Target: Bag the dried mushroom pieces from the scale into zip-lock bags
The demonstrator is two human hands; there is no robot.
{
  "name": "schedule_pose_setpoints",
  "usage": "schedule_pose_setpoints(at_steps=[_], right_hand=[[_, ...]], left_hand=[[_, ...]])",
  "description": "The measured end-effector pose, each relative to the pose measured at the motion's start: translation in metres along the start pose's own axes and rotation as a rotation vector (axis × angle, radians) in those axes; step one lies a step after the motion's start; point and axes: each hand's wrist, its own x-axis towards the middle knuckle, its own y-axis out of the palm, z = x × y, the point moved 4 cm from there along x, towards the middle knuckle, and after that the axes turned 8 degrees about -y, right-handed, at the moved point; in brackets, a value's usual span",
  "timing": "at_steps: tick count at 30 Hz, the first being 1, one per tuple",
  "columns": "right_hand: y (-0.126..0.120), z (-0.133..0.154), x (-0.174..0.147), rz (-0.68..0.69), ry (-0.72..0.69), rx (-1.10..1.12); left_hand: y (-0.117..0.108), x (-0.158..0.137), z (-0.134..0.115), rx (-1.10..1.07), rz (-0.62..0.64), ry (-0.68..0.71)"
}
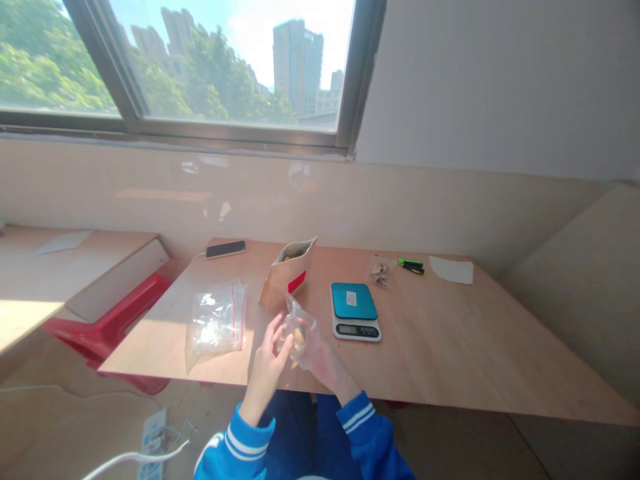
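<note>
A small clear plastic bag [299, 335] with light-brown dried pieces inside is between my hands, over the table's front edge. My left hand [271, 350] pinches the bag's left side, thumb in front. From the right, my right hand [323, 359] closes around the bag, its fingers partly hidden by the plastic. Just beyond them stands a brown paper pouch [285, 279] with a red patch, its top open. To the right sits a kitchen scale [355, 310] with a blue plate, nothing on it. A stack of clear zip bags [217, 320] lies to the left.
Farther back on the wooden table [450, 347] are another filled plastic bag [381, 273], green-and-black cutters [411, 267] and a torn white paper [453, 271]. A phone [226, 249] on a cable lies back left. A red stool [113, 320] and a power strip [153, 443] are below.
</note>
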Motion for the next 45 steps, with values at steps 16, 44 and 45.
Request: schedule_pose_setpoints(at_steps=[16, 44, 45], right_hand=[[-0.004, 0.000, -0.004, -0.132, -0.021, 0.049], [-0.020, -0.003, 0.007, -0.305, -0.091, 0.047], [-0.022, -0.002, 0.007, -0.298, -0.083, 0.017]], left_hand=[[0.002, -0.004, -0.009, 0.222, 0.038, 0.166], [-0.021, 0.008, 0.009, -0.159, -0.269, 0.024], [-0.025, 0.007, 0.009, -0.166, -0.267, 0.021]])
